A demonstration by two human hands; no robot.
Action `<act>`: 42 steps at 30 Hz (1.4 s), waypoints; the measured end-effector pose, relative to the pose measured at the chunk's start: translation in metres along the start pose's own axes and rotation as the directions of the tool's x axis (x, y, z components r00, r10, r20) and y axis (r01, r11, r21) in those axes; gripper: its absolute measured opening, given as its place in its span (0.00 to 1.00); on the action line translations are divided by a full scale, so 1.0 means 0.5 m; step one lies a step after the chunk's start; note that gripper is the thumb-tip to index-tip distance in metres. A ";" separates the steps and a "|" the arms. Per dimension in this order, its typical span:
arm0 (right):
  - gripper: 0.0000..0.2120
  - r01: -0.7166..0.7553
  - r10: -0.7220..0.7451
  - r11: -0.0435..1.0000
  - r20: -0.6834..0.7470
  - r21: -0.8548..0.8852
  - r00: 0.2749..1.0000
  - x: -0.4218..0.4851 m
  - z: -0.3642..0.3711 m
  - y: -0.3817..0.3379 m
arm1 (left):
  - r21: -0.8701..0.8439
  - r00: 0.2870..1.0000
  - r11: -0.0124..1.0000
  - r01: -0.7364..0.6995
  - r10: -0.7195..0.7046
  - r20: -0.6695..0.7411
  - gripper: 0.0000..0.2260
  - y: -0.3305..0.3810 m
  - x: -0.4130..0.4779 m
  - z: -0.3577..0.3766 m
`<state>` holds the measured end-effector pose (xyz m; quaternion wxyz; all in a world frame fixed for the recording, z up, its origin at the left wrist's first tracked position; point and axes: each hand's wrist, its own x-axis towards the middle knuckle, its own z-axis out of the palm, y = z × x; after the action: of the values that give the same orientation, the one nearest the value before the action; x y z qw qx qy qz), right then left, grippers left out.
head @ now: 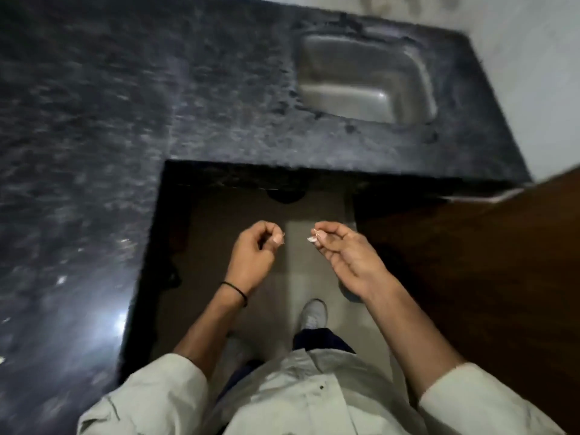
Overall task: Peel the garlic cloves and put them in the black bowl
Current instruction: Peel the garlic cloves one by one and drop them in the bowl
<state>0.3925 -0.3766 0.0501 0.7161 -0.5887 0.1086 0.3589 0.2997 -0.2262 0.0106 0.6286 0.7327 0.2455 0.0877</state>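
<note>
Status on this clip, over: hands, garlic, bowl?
Right hand pinches clove. Left hand curled, contents too small to tell. Both over floor, off counter. Black bowl not in view.

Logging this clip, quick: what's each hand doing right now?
Left hand: fingers curled, thumb to fingertip; contents cannot be told.
Right hand: pinching a small pale garlic piece.

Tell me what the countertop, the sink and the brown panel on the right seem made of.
Countertop: polished stone, probably granite; black-grey speckle, glossy glare.
Sink: stainless steel, apparently brushed; dull grey metallic sheen.
Brown panel: wood or wood-look laminate, uncertain which; streaky brown grain, low sheen.
</note>
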 end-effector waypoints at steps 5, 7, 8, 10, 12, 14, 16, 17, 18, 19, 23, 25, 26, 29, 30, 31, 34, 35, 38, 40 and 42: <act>0.10 0.076 -0.044 0.982 -0.184 0.172 0.982 -0.052 -0.195 -0.014 | 0.077 0.974 0.997 -0.016 -0.002 0.227 0.10 0.047 0.005 0.181; 0.10 0.102 -0.047 0.970 -0.241 0.223 0.969 -0.070 -0.278 -0.022 | 0.111 0.957 0.994 -0.024 -0.010 0.289 0.10 0.059 0.000 0.264; 0.10 0.119 -0.050 0.962 -0.268 0.247 0.962 -0.077 -0.333 -0.026 | 0.126 0.945 0.992 -0.018 -0.024 0.325 0.09 0.062 -0.003 0.318; 0.11 0.130 -0.037 0.950 -0.310 0.284 0.950 -0.083 -0.431 -0.027 | 0.156 0.926 0.988 -0.011 -0.049 0.375 0.06 0.068 -0.007 0.413; 0.11 0.133 -0.023 0.937 -0.323 0.324 0.946 -0.082 -0.509 -0.027 | 0.187 0.920 0.982 0.007 -0.079 0.384 0.07 0.069 -0.011 0.489; 0.11 0.132 -0.007 0.930 -0.341 0.344 0.940 -0.073 -0.592 -0.030 | 0.216 0.918 0.976 0.028 -0.110 0.380 0.08 0.063 -0.017 0.573; 0.11 0.134 0.007 0.926 -0.372 0.352 0.928 -0.059 -0.665 -0.030 | 0.261 0.907 0.964 0.049 -0.153 0.393 0.08 0.053 -0.018 0.646; 0.11 0.133 0.011 0.927 -0.380 0.351 0.925 -0.051 -0.689 -0.028 | 0.280 0.904 0.958 0.055 -0.167 0.393 0.08 0.049 -0.016 0.670; 0.11 0.125 0.021 0.929 -0.388 0.349 0.922 -0.039 -0.718 -0.022 | 0.304 0.897 0.950 0.065 -0.189 0.400 0.08 0.039 -0.009 0.699; 0.11 0.117 0.029 0.932 -0.391 0.344 0.920 -0.026 -0.739 -0.017 | 0.322 0.892 0.944 0.065 -0.200 0.405 0.08 0.032 -0.002 0.719; 0.10 0.057 0.101 0.940 -0.433 0.337 0.896 0.063 -0.823 0.033 | 0.395 0.865 0.917 0.059 -0.244 0.438 0.12 -0.051 0.054 0.803; 0.07 0.050 0.107 0.949 -0.467 0.311 0.878 0.118 -0.859 0.065 | 0.435 0.849 0.897 0.081 -0.290 0.441 0.14 -0.123 0.095 0.840; 0.08 0.042 0.111 0.955 -0.484 0.295 0.868 0.146 -0.875 0.083 | 0.455 0.837 0.886 0.095 -0.318 0.446 0.14 -0.160 0.112 0.855; 0.11 0.006 0.148 0.962 -0.537 0.274 0.831 0.248 -0.926 0.153 | 0.496 0.805 0.860 0.124 -0.380 0.457 0.09 -0.282 0.172 0.915; 0.11 -0.011 0.158 0.965 -0.550 0.261 0.820 0.288 -0.944 0.185 | 0.511 0.798 0.852 0.114 -0.385 0.464 0.08 -0.329 0.198 0.938; 0.11 -0.031 0.161 0.972 -0.560 0.235 0.813 0.320 -0.960 0.212 | 0.532 0.792 0.841 0.101 -0.391 0.468 0.06 -0.364 0.219 0.956; 0.11 -0.089 0.156 0.986 -0.569 0.143 0.807 0.416 -1.003 0.305 | 0.579 0.794 0.813 0.069 -0.396 0.461 0.04 -0.480 0.272 1.001; 0.10 -0.106 0.162 0.986 -0.565 0.130 0.809 0.449 -1.017 0.344 | 0.607 0.782 0.792 0.068 -0.420 0.461 0.05 -0.516 0.282 1.012; 0.11 -0.146 0.151 0.988 -0.571 0.055 0.807 0.531 -1.058 0.429 | 0.638 0.773 0.769 0.045 -0.432 0.466 0.14 -0.599 0.314 1.044; 0.16 -0.152 0.125 0.988 -0.603 0.005 0.788 0.581 -1.082 0.474 | 0.650 0.779 0.759 0.026 -0.423 0.463 0.15 -0.656 0.335 1.066; 0.17 -0.147 0.114 0.989 -0.629 0.000 0.769 0.622 -1.102 0.511 | 0.653 0.781 0.756 0.055 -0.440 0.444 0.11 -0.699 0.350 1.082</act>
<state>0.5991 -0.7515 -0.4813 0.5977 -0.6830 0.3724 0.1939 0.6001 -0.5880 -0.4633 0.4090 0.8439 0.1593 -0.3086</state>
